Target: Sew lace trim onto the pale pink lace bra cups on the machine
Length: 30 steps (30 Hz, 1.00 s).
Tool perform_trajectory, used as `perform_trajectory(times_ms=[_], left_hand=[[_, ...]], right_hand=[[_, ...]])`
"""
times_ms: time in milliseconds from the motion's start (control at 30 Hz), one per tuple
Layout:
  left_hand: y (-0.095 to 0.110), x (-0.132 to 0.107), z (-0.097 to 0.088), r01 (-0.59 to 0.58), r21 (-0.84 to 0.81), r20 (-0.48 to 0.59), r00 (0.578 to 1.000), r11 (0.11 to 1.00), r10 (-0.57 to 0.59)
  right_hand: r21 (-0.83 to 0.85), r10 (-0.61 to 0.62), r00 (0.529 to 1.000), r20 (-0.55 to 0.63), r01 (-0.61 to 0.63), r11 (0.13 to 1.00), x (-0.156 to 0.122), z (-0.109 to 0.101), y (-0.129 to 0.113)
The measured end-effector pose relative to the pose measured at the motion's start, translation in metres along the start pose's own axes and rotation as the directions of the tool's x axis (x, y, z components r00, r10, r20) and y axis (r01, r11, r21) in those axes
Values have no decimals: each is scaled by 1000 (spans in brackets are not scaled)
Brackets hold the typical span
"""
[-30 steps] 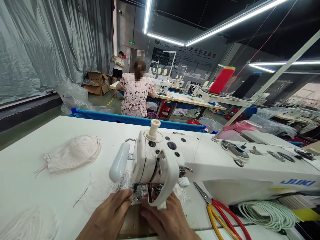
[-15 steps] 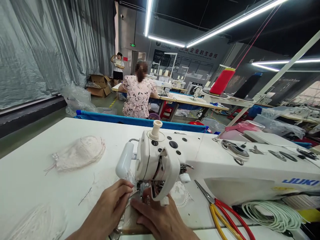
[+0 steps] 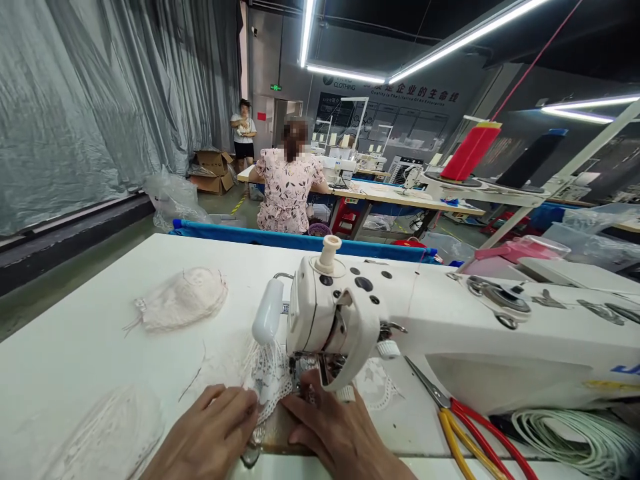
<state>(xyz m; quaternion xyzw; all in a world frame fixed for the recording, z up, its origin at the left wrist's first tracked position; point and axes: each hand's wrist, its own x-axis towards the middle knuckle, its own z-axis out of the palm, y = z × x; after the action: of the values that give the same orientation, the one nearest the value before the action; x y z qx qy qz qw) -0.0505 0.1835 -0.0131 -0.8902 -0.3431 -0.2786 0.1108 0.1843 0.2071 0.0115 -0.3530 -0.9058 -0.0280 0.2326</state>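
A white sewing machine stands on the white table. White lace fabric lies under its needle area. My left hand rests flat on the table, its fingertips pressing the left edge of the lace. My right hand lies just right of it, fingers on the lace at the presser foot. Neither hand grips anything.
A pale lace piece lies at the left, another at the near left corner. Red and yellow handled scissors and a coil of pale cord lie right. A red thread cone stands behind. Two people are at the back.
The view has shifted, so the machine sits further right. My left hand has flattened onto the lace, and more lace now shows to the left of the needle.
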Motion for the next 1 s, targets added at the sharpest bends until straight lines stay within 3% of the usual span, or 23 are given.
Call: perform_trajectory(times_ms=[167, 333, 400, 500, 567, 733, 833, 1000], left_hand=[[0, -10, 3, -78, 136, 42, 996, 988, 73], [4, 5, 15, -21, 9, -217, 976, 1000, 22], [5, 16, 18, -16, -78, -172, 985, 997, 2], [5, 31, 19, 3, -147, 16, 1000, 989, 0], [5, 38, 21, 49, -165, 66, 997, 985, -38], [7, 37, 30, 87, -104, 156, 985, 991, -70], [7, 33, 32, 78, -66, 145, 987, 995, -68], [-1, 29, 35, 92, -83, 82, 993, 992, -85]], right_hand=[[-47, -15, 996, 93, 20, 999, 0, -1, 0], [-10, -156, 987, 44, 156, 988, 0, -2, 2], [-17, -159, 987, 26, 160, 987, -1, 0, 3], [-37, -145, 989, 21, 146, 989, -3, 3, 3], [-40, -137, 991, 3, 137, 990, -3, 5, 4], [-13, -132, 964, -231, 132, 991, -7, 12, 9], [-3, -109, 953, -283, 113, 994, -9, 13, 10], [-20, -101, 985, -142, 99, 995, -12, 7, 9]])
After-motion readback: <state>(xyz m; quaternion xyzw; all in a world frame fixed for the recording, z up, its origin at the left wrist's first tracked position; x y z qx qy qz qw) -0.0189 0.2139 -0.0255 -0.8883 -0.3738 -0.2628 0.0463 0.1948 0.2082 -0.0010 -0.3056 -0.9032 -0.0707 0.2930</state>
